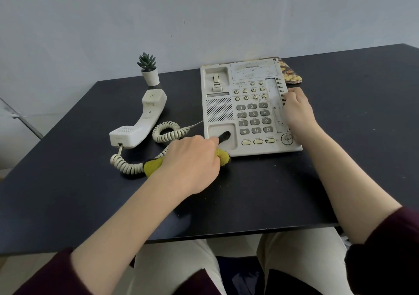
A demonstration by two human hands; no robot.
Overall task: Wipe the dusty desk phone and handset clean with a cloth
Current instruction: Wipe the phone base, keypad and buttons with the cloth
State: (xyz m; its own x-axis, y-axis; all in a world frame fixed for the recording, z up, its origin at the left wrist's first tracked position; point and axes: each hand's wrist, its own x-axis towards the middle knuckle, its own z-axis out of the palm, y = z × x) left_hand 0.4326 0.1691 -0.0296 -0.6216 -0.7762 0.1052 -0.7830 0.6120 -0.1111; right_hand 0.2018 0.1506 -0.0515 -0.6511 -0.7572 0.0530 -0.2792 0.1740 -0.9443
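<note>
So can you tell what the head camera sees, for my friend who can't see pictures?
A person's left hand pushes a yellow and black cloth into the empty handset cradle of a dusty cream desk phone, while the right hand holds its right edge. The handset lies beside it on the black table, near a small potted plant.

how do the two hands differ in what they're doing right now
The left hand grips a yellow-and-black cloth, pushing its dark tip into the lower handset cradle of the cream desk phone. The right hand holds no cloth, fingers curled over the phone's right edge. Both touch the phone.
</note>
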